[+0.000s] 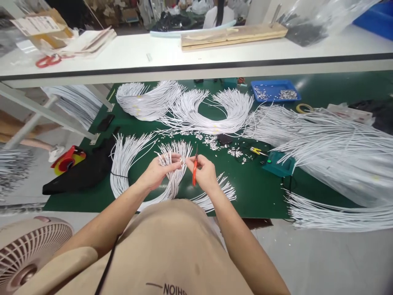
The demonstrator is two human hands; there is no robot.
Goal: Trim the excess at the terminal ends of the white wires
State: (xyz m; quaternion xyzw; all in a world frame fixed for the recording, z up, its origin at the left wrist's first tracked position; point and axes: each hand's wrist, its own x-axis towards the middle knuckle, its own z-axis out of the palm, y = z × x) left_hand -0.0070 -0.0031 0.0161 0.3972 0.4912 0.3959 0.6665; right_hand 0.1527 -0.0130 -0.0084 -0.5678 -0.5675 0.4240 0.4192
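Note:
My left hand (pixel 159 170) is closed around a fanned bundle of thin white cords (pixel 172 180) that curves down toward my lap. My right hand (pixel 204 171) grips a small tool with orange-red handles (pixel 194 172), its dark tip pointing up beside the cord ends. The two hands meet over the green mat (pixel 254 192). Small silvery bits (pixel 208 141) lie scattered just beyond my hands.
More white cord bundles (pixel 211 110) arc across the mat, with a large heap (pixel 340 155) on the right. A blue tray (pixel 274 90) of small metal parts sits at the back. A teal box (pixel 279 166), yellow-handled pliers (pixel 258 151), a fan (pixel 27 250) and a white shelf (pixel 196 57) surround me.

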